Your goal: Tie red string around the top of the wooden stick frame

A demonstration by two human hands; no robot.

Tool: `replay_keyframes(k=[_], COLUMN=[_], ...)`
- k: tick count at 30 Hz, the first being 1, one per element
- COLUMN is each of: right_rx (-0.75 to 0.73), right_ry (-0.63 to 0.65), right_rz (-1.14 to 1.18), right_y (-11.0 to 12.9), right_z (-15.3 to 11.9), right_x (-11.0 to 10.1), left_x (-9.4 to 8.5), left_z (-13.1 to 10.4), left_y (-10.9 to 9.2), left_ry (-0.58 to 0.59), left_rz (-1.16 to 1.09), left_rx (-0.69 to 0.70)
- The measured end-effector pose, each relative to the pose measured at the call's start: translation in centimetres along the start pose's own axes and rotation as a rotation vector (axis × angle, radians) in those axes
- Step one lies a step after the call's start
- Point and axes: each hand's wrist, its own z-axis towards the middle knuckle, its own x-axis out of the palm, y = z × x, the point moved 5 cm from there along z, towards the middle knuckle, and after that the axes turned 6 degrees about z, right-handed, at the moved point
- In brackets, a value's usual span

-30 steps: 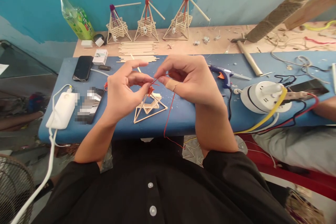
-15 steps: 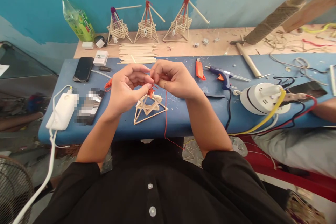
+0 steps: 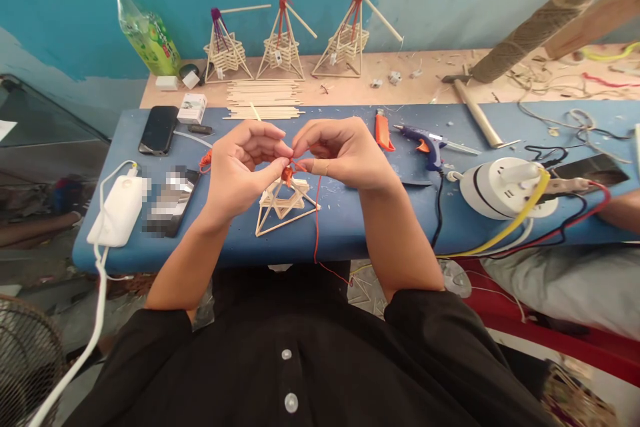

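Note:
A small wooden-stick frame (image 3: 289, 203) stands on the blue table below my hands, its top wrapped in orange string (image 3: 287, 175). My left hand (image 3: 247, 163) pinches the string at that top between thumb and forefinger. Close beside it, my right hand (image 3: 340, 153) has thumb and forefinger together on the same string. From the right hand a loose length (image 3: 317, 233) hangs over the table edge. Part of the frame's upper end is hidden by my fingers. Behind my left wrist lies an orange bundle of string (image 3: 205, 159).
Three finished-looking stick models (image 3: 280, 47) stand at the back by a stack of sticks (image 3: 263, 99). To the right are an orange cutter (image 3: 383, 131), a glue gun (image 3: 425, 143), a hammer (image 3: 480, 113) and a white power socket (image 3: 500, 188). A phone (image 3: 159, 130) lies left.
My right hand's fingers have shifted and its thumb has straightened, with the string now drawn between both hands. My left hand keeps its pinch. The view has moved slightly.

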Motion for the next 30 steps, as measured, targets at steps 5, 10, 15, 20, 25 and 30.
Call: replay_keyframes(k=[5, 10, 15, 20, 25, 30], right_rx=[-0.062, -0.043, 0.011, 0.119, 0.104, 0.012], right_ry=[-0.077, -0.095, -0.169, -0.244, -0.292, -0.341], right_rz=[-0.01, -0.046, -0.074, -0.057, -0.114, -0.279], right_y=[0.7, 1.0, 1.2, 1.2, 1.9, 2.7], right_z=[0.2, 0.2, 0.0, -0.1, -0.2, -0.5], right_x=[0.1, 0.3, 0.7, 1.1, 1.4, 1.9], left_x=[0.0, -0.1, 0.0, -0.1, -0.1, -0.5], left_z=[-0.1, -0.2, -0.3, -0.4, -0.5, -0.3], left_y=[0.1, 0.3, 0.2, -0.1, -0.3, 0.3], left_ry=[-0.005, -0.022, -0.04, -0.062, -0.057, -0.077], left_rz=[0.027, 0.068, 0.078, 0.097, 0.074, 0.071], left_rx=[0.017, -0.006, 0.008, 0.028, 0.024, -0.036])
